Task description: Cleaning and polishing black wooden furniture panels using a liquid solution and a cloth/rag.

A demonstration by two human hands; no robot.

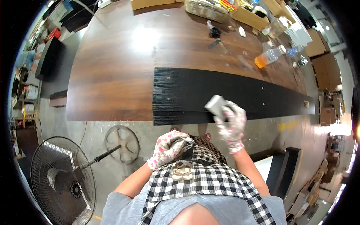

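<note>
A white rectangular block (215, 105), perhaps a sponge or eraser, is held in my right hand (233, 125), which wears a flower-print glove and is slightly blurred. The block is over the near part of a long black grooved board (210, 88) lying across the table's front edge. Small holes or fittings show along the board. Close to my waist, in front of the checked apron (210, 176), my left hand (170, 147) is curled closed in a matching glove. Something dark and greyish shows at its fingers, but I cannot make out what it is.
The brown wooden table (108, 71) carries a bottle of orange liquid (270, 56), a clear bottle (278, 28), a small black bundle (214, 32) and cardboard boxes (249, 18) at the far right. A fan (62, 183) stands at left beside its round base (122, 144).
</note>
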